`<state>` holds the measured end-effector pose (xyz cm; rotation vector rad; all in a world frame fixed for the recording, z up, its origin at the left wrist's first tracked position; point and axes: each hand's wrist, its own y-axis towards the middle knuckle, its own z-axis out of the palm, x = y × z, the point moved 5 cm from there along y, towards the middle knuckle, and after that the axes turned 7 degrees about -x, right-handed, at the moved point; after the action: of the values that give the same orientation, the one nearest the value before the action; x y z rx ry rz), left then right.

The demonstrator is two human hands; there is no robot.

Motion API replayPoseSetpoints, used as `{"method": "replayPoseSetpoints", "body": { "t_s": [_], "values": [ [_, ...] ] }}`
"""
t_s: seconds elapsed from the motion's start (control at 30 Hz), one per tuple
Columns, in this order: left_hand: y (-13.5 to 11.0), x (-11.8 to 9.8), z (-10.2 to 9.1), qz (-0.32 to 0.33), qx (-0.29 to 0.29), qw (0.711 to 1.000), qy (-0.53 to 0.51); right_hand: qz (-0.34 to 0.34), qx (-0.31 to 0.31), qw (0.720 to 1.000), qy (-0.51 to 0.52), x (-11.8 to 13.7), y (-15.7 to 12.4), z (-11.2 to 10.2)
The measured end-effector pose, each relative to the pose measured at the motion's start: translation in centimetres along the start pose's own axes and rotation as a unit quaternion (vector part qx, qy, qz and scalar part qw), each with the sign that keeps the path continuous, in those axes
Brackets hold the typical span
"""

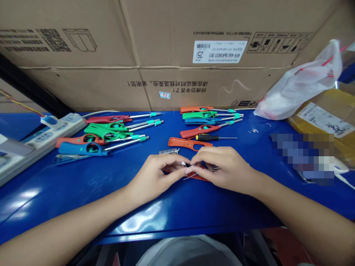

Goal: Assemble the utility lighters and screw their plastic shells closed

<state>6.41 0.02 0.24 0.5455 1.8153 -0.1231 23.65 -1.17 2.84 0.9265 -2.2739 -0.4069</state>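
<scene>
My left hand (156, 173) and my right hand (226, 169) meet over the middle of the blue table, fingertips pinched together. Between them is a small part with a white tip (183, 163) and a thin wire; fingers cover the rest, so its kind cannot be made out. Under my right hand lies an orange lighter shell half (202, 174), partly hidden. Just beyond my fingers is the other orange shell half (179, 142), with a clear narrow piece (168, 151) beside my left knuckles. A black and yellow screwdriver (207, 137) lies behind my right hand.
Several long-nosed lighters lie at the left, a blue one (80, 148) nearest, and more at the back, including a red one (198, 131). A power strip (41, 138) runs along the left. A plastic bag (302, 85) and a blurred-out object (305, 155) are at the right. Cardboard (166, 44) walls the back.
</scene>
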Motion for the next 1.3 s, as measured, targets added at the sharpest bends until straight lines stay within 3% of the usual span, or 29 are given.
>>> {"method": "replayPoseSetpoints", "body": {
  "t_s": [0.1,0.27,0.37,0.53,0.7,0.87,1.3],
  "values": [
    [0.1,0.3,-0.4,-0.003,0.002,1.0,0.004,0.078,0.046,0.995,0.049,-1.3,0.1,-1.2],
    [0.6,0.4,-1.3,0.097,-0.011,0.987,0.126,0.116,0.22,0.967,-0.053,-3.4,-0.6,-3.1],
    [0.7,0.5,-1.3,0.126,-0.002,0.98,0.153,0.141,0.28,0.947,-0.064,-4.0,-1.2,-2.9],
    [0.4,0.4,-1.0,0.17,0.02,0.97,0.173,0.153,0.274,0.948,-0.051,-4.1,-1.2,-2.4],
    [0.3,0.7,-0.5,0.209,0.077,0.949,0.223,0.164,0.265,0.95,-0.014,-4.0,-1.1,-2.9],
    [0.5,0.9,-0.9,0.207,0.067,0.943,0.253,0.153,0.289,0.945,0.013,-3.7,-1.4,-2.7],
    [0.6,1.3,-1.8,0.159,0.054,0.943,0.289,0.078,0.258,0.96,-0.077,-4.4,-0.7,-2.2]
  ]
}}
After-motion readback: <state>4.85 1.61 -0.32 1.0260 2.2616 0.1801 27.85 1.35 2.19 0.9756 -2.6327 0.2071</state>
